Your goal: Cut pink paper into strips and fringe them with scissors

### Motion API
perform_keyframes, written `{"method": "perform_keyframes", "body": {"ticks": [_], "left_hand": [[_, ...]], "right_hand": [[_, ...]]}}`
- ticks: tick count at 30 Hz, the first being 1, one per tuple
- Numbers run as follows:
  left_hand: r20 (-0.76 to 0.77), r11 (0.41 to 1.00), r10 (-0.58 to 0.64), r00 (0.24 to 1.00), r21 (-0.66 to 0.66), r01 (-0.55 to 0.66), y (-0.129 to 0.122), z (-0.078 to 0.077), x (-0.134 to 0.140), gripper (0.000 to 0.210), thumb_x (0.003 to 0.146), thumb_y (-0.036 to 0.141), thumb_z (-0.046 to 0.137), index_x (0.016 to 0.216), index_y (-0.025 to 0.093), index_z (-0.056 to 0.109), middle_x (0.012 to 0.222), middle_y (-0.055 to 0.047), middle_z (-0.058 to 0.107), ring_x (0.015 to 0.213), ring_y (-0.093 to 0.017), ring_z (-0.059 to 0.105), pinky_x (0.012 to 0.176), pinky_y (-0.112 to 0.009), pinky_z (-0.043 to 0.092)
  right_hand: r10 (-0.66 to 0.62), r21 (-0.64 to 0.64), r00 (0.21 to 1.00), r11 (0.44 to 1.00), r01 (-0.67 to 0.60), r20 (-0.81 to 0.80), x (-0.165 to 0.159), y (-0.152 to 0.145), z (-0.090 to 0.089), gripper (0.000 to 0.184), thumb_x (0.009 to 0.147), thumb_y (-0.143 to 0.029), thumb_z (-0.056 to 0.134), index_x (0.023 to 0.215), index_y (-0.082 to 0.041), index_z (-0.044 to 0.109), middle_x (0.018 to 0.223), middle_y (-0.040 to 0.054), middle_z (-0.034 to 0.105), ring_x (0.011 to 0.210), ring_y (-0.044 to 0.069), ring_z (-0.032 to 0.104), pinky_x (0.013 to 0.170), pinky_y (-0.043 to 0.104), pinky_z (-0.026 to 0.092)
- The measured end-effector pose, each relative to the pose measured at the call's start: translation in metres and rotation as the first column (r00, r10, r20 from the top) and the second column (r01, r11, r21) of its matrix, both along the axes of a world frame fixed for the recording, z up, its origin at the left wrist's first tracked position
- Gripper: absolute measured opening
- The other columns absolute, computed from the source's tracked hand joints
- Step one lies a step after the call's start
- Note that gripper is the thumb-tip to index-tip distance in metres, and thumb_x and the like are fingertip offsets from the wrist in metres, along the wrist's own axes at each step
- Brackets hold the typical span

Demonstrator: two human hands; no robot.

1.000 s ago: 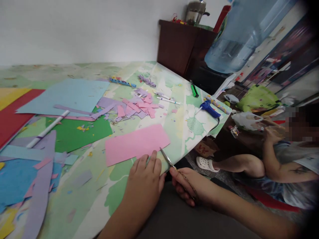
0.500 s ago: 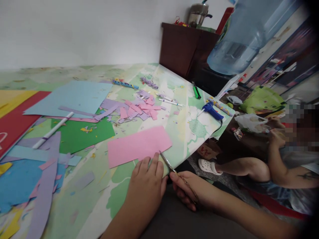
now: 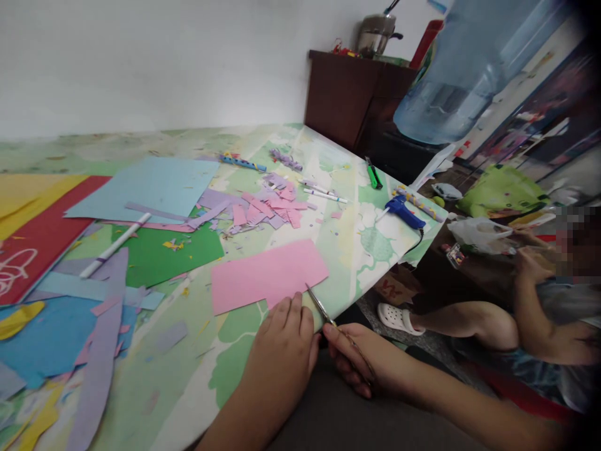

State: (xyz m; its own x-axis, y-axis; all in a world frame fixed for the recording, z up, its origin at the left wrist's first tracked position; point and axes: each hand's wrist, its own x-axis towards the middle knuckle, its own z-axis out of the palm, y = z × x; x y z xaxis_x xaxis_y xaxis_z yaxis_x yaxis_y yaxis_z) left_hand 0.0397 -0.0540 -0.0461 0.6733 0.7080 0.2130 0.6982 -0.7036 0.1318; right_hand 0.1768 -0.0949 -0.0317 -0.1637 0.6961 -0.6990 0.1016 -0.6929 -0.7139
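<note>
A pink sheet of paper [image 3: 270,272] lies flat on the table. My left hand [image 3: 284,338] rests on its near edge with fingers stretched out, the fingertips touching the paper. My right hand [image 3: 350,357] is closed around the handles of a pair of scissors [image 3: 323,307]. The blades look closed, and their tip is at the paper's near edge, just right of my left fingertips. My right fingers hide part of the handles.
Pink and purple scraps [image 3: 277,207], a green sheet [image 3: 188,257] and a light blue sheet [image 3: 145,188] lie beyond and left. A blue glue gun [image 3: 404,212] and a green cutter [image 3: 373,173] are near the right edge. A person [image 3: 488,322] sits at right.
The whole view has shifted slightly, moving the table's things a little rightward in the picture. My left fingertips sit slightly lower on the paper's edge; the scissors stay in my right hand.
</note>
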Motion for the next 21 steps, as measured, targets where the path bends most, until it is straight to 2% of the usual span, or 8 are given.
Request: {"method": "perform_keyframes", "body": {"ticks": [21], "left_hand": [[-0.054,0.998,-0.050,0.997,-0.040,0.048,-0.0005,0.0030,-0.0010,0.034,0.074,0.026,0.035,0.100,0.008,0.048,0.111,-0.018,0.047,0.103,-0.028,0.039,0.078,-0.042,0.037]], "right_hand": [[0.012,0.004,1.000,1.000,-0.012,0.000,-0.0065,-0.0007,0.0016,0.041,0.070,-0.056,0.030,0.062,-0.017,0.037,0.045,-0.0077,0.034,0.027,0.002,0.029,0.024,0.014,0.026]]}}
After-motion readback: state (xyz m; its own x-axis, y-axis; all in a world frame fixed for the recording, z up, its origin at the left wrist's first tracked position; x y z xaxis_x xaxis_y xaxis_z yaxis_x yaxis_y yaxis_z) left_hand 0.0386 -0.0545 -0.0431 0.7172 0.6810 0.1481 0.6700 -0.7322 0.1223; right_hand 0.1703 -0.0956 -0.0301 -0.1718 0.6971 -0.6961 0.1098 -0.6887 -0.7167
